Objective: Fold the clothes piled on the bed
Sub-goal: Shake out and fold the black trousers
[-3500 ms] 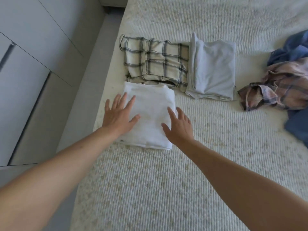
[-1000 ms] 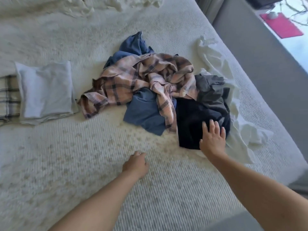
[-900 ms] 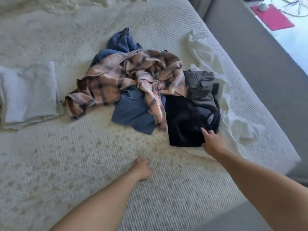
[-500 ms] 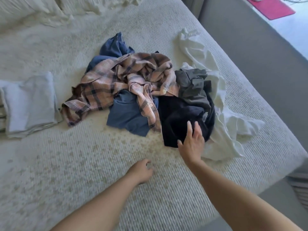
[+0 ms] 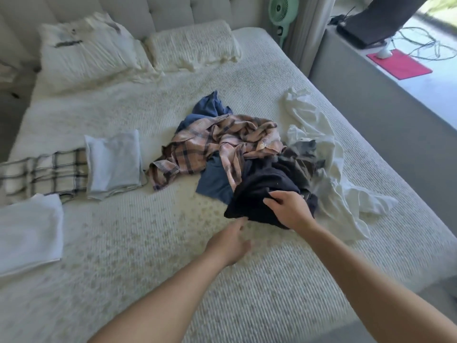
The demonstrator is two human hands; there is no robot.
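A heap of unfolded clothes lies right of the bed's middle: a pink plaid shirt [image 5: 222, 139], a blue garment [image 5: 214, 184], a grey piece [image 5: 303, 147], a white garment [image 5: 331, 169] and a black garment [image 5: 259, 191] at the near edge. My right hand [image 5: 288, 209] grips a bunch of the black garment and lifts it slightly. My left hand [image 5: 231, 241] hovers just below the black cloth's near edge with relaxed fingers, holding nothing. Three folded pieces lie at the left: a checked one [image 5: 44, 174], a light grey one [image 5: 113, 162], a white one [image 5: 28, 231].
The bed [image 5: 148, 268] has a cream textured cover, bare in front of me. Two pillows [image 5: 138, 48] lean at the headboard. A green fan [image 5: 280, 11] stands behind the bed; a grey ledge [image 5: 371, 95] with a red mat [image 5: 400, 64] and cables is at right.
My right hand went from lying flat on the black garment to gripping it and pulling it up and toward me. My left hand moved closer to the cloth. The view tilted up.
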